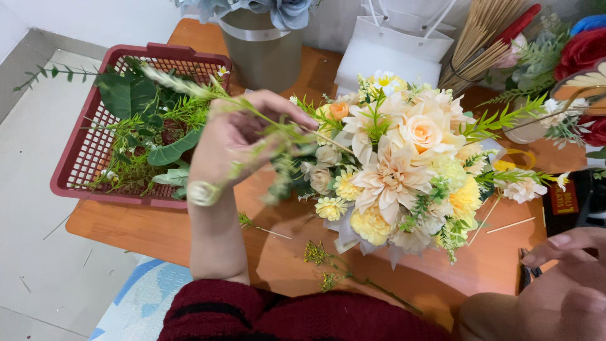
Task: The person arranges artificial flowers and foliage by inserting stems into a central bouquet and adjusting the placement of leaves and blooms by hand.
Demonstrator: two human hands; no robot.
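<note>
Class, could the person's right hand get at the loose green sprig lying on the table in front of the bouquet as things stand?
Probably yes. The right hand rests low at the table's near edge, holding nothing visible, and the loose sprig lies on bare wood beside it. Nothing stands between them; the bouquet sits further back.

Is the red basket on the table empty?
No, the red basket holds green leaves and thin sprigs, which lie beside the left hand that holds a green stem.
</note>
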